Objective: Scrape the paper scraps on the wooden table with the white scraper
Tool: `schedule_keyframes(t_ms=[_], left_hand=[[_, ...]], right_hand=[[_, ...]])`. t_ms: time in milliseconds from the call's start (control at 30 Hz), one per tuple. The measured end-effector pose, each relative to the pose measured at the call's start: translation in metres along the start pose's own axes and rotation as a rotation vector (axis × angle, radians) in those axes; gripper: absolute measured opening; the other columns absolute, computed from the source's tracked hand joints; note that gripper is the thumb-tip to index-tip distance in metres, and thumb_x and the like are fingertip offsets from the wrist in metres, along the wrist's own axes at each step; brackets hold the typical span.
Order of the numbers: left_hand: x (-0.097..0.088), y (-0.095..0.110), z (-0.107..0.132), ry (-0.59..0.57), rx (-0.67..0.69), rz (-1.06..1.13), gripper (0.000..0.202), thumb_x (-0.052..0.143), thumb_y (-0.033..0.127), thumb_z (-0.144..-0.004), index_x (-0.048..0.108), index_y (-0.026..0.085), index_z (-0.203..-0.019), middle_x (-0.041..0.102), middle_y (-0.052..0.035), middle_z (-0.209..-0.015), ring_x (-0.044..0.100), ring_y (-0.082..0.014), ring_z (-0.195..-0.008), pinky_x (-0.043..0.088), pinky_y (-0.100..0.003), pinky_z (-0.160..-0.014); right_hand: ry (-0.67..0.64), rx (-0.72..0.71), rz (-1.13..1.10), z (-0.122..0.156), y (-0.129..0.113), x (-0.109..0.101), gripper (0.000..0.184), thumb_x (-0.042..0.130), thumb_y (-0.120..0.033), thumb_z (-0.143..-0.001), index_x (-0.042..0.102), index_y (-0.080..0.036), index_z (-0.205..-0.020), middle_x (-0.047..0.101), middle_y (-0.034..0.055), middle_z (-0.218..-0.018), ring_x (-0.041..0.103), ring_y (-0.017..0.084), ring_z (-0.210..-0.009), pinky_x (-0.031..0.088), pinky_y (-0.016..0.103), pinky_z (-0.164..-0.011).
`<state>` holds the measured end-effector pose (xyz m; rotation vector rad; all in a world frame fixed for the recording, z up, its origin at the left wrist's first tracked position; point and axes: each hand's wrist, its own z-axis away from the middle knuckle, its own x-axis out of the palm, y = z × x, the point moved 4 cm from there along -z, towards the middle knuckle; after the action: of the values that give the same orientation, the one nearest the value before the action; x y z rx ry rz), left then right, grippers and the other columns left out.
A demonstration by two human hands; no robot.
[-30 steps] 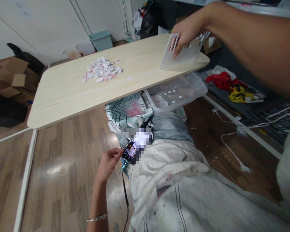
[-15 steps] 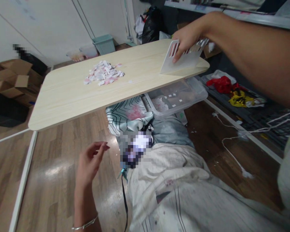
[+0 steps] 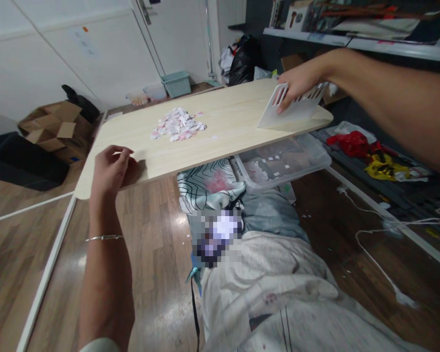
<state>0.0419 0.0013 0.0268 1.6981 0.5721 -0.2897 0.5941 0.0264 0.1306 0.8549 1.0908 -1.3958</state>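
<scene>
My right hand [image 3: 300, 88] grips a white plastic board with slots along its top [image 3: 291, 108]. The board stands tilted on its lower edge at the right end of a pale wooden tabletop [image 3: 234, 105]. Over the table's left front part hovers my left hand [image 3: 111, 166], fingers loosely bent, thumb a little apart, nothing seen in it. A heap of small white and pink paper scraps [image 3: 179, 124] lies between the two hands, nearer the left one. One loose scrap [image 3: 214, 137] rests to the right of the heap.
Below the table's front edge sits a clear plastic bin [image 3: 288, 164] with some scraps inside. A patterned cloth [image 3: 208, 183] and a blurred-out lit phone-like object [image 3: 220, 237] lie by my lap. Cardboard boxes [image 3: 58, 127] stand left, shelving [image 3: 315, 36] right, a white cable [image 3: 377, 274] on the floor.
My left hand has risen forward from beside my lap to over the table's left part. My right hand keeps the board in about the same place. The view has tilted up slightly.
</scene>
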Motion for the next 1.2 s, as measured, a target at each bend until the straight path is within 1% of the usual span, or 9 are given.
schedule_keyframes(t_ms=[100,200,367,467,667,833,1000,1100,1200], left_hand=[[0.002,0.005,-0.028,-0.065,-0.062,-0.07,0.019,0.073,0.043,-0.091,0.07,0.024,-0.094,0.074,-0.0035,-0.08,0.065,-0.0202,-0.076,0.049,-0.036,-0.074],[0.007,0.011,-0.053,-0.16,-0.106,-0.118,0.007,0.069,0.027,-0.093,0.07,0.02,-0.094,0.074,-0.0052,-0.082,0.063,-0.0205,-0.08,0.051,-0.035,-0.082],[0.015,0.004,-0.081,-0.049,-0.144,-0.208,0.006,0.067,0.023,-0.096,0.072,0.018,-0.096,0.068,-0.0021,-0.076,0.057,-0.0225,-0.08,0.048,-0.036,-0.084],[0.021,0.0,-0.089,0.051,-0.09,-0.32,0.007,0.067,0.025,-0.096,0.071,0.021,-0.092,0.065,-0.002,-0.074,0.058,-0.0257,-0.083,0.047,-0.038,-0.087],[0.025,0.006,-0.082,0.067,-0.062,-0.487,0.01,0.067,0.018,-0.103,0.077,0.017,-0.106,0.083,-0.0132,-0.108,0.063,-0.0287,-0.099,0.046,-0.038,-0.096],[0.026,0.01,-0.074,0.036,-0.053,-0.535,0.025,0.061,0.013,-0.116,0.073,0.001,-0.136,0.082,-0.0203,-0.142,0.062,-0.0242,-0.112,0.043,-0.037,-0.109],[0.029,0.008,-0.074,0.029,-0.077,-0.559,0.032,0.061,0.016,-0.119,0.067,-0.004,-0.144,0.078,-0.0255,-0.156,0.064,-0.0285,-0.129,0.044,-0.04,-0.119],[0.029,0.003,-0.078,0.053,-0.085,-0.53,0.028,0.068,0.022,-0.114,0.069,0.001,-0.132,0.079,-0.0241,-0.154,0.065,-0.0316,-0.14,0.043,-0.044,-0.121],[0.028,-0.003,-0.085,0.087,-0.055,-0.429,0.024,0.072,0.035,-0.108,0.068,0.013,-0.098,0.087,-0.0183,-0.13,0.061,-0.0328,-0.156,0.038,-0.048,-0.115]], right_hand=[[0.001,-0.064,-0.005,-0.003,-0.002,0.0,0.011,0.085,0.004,-0.094,0.093,0.001,-0.102,0.087,0.0003,-0.078,0.07,0.007,-0.067,0.051,0.02,-0.078],[0.01,0.008,0.035,0.0,-0.006,-0.003,0.007,0.088,0.005,-0.091,0.092,-0.001,-0.092,0.085,0.0023,-0.075,0.07,0.009,-0.069,0.052,0.026,-0.082],[-0.057,-0.041,0.077,0.012,-0.018,-0.007,0.009,0.086,-0.002,-0.096,0.095,-0.004,-0.095,0.092,0.0101,-0.093,0.079,0.016,-0.085,0.055,0.029,-0.089],[-0.135,-0.105,0.136,0.011,-0.02,-0.006,0.009,0.096,-0.021,-0.091,0.094,-0.012,-0.092,0.093,0.0115,-0.099,0.084,0.026,-0.096,0.06,0.034,-0.093],[-0.162,-0.271,0.128,-0.006,-0.057,-0.003,0.055,0.103,-0.062,-0.081,0.094,-0.016,-0.11,0.093,0.0115,-0.109,0.083,0.036,-0.113,0.061,0.043,-0.102],[-0.09,-0.353,0.137,-0.022,-0.097,0.0,0.042,0.091,-0.041,-0.102,0.09,-0.003,-0.121,0.092,0.0114,-0.109,0.078,0.028,-0.114,0.053,0.037,-0.099],[-0.055,-0.465,0.112,-0.034,-0.118,0.006,0.036,0.083,-0.021,-0.104,0.087,0.002,-0.132,0.09,0.0076,-0.104,0.073,0.023,-0.11,0.049,0.036,-0.102],[-0.048,-0.503,0.167,-0.032,-0.13,0.01,0.031,0.082,-0.023,-0.104,0.087,-0.004,-0.129,0.089,0.0066,-0.1,0.073,0.025,-0.112,0.052,0.038,-0.107],[-0.014,-0.508,0.258,-0.023,-0.14,0.013,0.028,0.084,-0.03,-0.103,0.087,-0.008,-0.12,0.084,0.006,-0.09,0.073,0.028,-0.115,0.052,0.04,-0.11]])
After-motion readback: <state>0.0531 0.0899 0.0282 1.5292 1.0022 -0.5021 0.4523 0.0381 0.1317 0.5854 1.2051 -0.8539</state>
